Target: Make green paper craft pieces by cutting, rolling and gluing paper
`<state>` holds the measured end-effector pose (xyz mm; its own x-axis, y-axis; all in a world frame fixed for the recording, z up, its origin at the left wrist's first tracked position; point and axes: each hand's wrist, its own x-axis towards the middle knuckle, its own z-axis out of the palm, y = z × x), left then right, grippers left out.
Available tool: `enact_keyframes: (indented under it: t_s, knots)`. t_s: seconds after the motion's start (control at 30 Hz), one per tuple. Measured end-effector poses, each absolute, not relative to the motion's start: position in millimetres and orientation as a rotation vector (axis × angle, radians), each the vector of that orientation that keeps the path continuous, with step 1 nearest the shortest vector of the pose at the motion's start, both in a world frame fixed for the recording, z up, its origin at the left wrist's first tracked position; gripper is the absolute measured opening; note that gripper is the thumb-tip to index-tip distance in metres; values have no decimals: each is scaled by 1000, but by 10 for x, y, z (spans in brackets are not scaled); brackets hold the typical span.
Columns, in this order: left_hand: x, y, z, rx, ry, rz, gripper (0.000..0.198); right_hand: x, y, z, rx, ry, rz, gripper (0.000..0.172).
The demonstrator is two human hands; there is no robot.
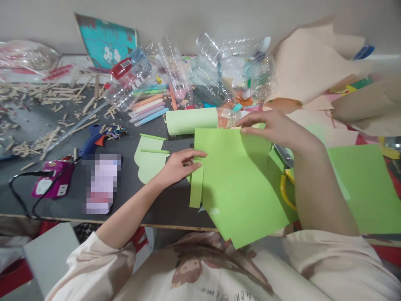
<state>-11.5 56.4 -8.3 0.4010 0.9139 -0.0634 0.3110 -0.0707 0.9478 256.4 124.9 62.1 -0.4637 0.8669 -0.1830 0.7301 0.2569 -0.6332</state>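
Bright green paper sheets lie overlapping at the table's front edge, their lower corners past it. My left hand rests at their left edge, fingers apart, beside a narrow green strip. At the top edge of the sheets is my right hand, its thumb and fingers around the paper's edge. Just behind lies a bottle wrapped in pale green paper. Left of my left hand are pale green cut shapes with thin green strips on them. Yellow-handled scissors lie partly under my right forearm.
A phone, a blue glue gun and a purple box with a black cable lie left. Wooden sticks are scattered behind them. Clear plastic bottles and coloured pens stand farther back. More green paper is right.
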Motion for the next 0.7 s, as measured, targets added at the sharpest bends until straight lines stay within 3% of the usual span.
enact_keyframes:
  t_s: [0.17, 0.27, 0.47, 0.7]
  knots:
    - [-111, 551, -86, 1525, 1158, 800, 24, 2715, 926, 703, -1650, -2093, 566, 34]
    - [-112, 547, -82, 1477, 1175, 808, 25, 3058, 605, 522, -1956, -2236, 566, 40]
    - [-101, 558, -113, 1459, 1147, 846, 23, 3661, -64, 77, -2132, -2406, 448, 56]
    - [-102, 536, -85, 1377, 1148, 769, 28, 3585, -170, 86, -2444, -2275, 523, 73]
